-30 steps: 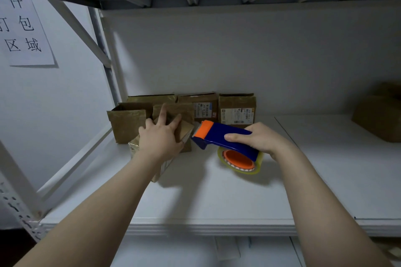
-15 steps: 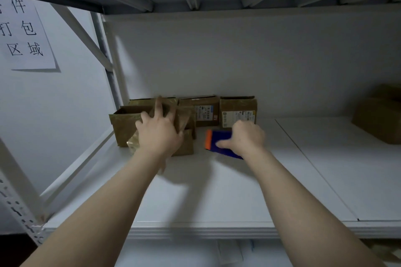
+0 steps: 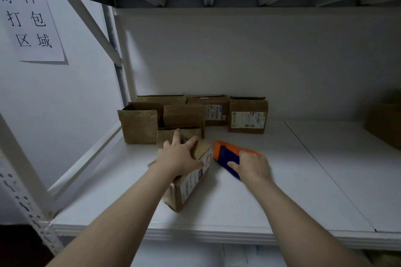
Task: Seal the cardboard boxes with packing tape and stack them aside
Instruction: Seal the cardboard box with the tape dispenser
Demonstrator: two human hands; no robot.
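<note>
1. Now the left hand (image 3: pixel 180 156) lies on top of a brown box (image 3: pixel 191 184). Its fingers are spread out and mostly straight, and they press down on the box top. The thumb lies along the top edge on the right side.
2. The brown box sits near the front of a white shelf (image 3: pixel 238 206), turned at a slant. A white label shows on its right side.
3. The right hand (image 3: pixel 252 166) holds a tape gun (image 3: pixel 225 155), with its fingers curled round the blue part. The front end of the tape gun is orange.
4. The tape gun is just to the right of the brown box, with a small gap between them. I cannot tell if it rests on the shelf or is held a little above it.
5. More boxes stand in a bunch at the back of the shelf, by the wall. An open box (image 3: pixel 138 124) is on the left of the bunch, and a labelled box (image 3: pixel 247 115) is on the right.
6. A dark box (image 3: pixel 386 125) sits far off to the right, in shadow.
7. A paper sign (image 3: pixel 32 21) with black writing hangs on the wall at the left.
</note>
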